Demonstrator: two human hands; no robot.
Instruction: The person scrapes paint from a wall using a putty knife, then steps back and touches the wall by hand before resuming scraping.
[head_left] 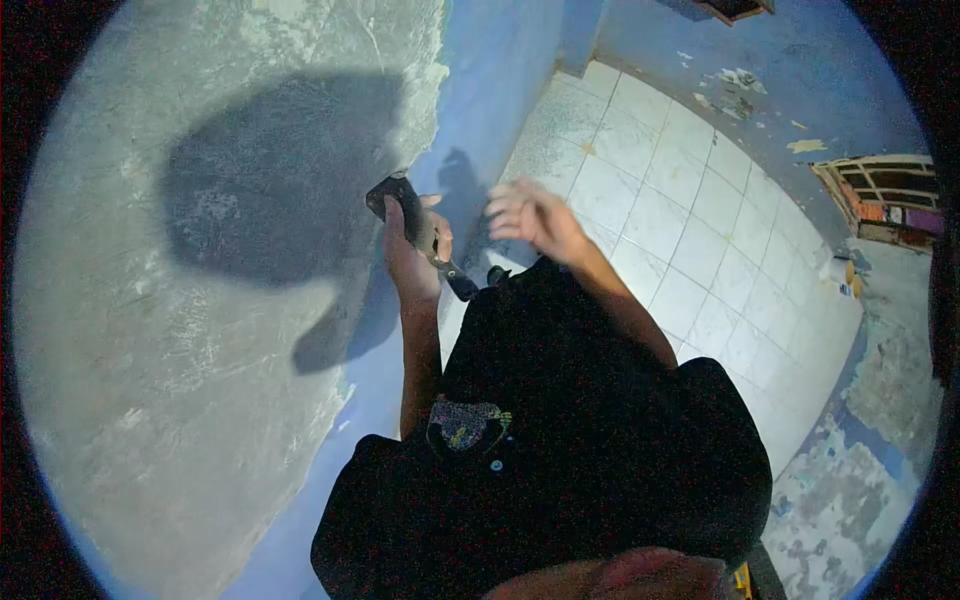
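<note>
My left hand [415,245] is closed round a dark, flat tool [420,228] with a black handle end pointing down toward my shirt. The tool's wide dark end [388,190] is at the wall [230,350], where bare grey plaster meets blue paint; whether it touches cannot be made out. To the right, my right hand [530,218] is raised above the floor, slightly blurred, its fingers loosely bent and apart, with nothing seen in it.
White floor tiles [690,210] spread to the right. A blue wall with peeling paint [740,90] stands beyond them. A rack-like object [880,195] with coloured items and small yellow things [850,278] are at the far right. Shadows fall on the plaster.
</note>
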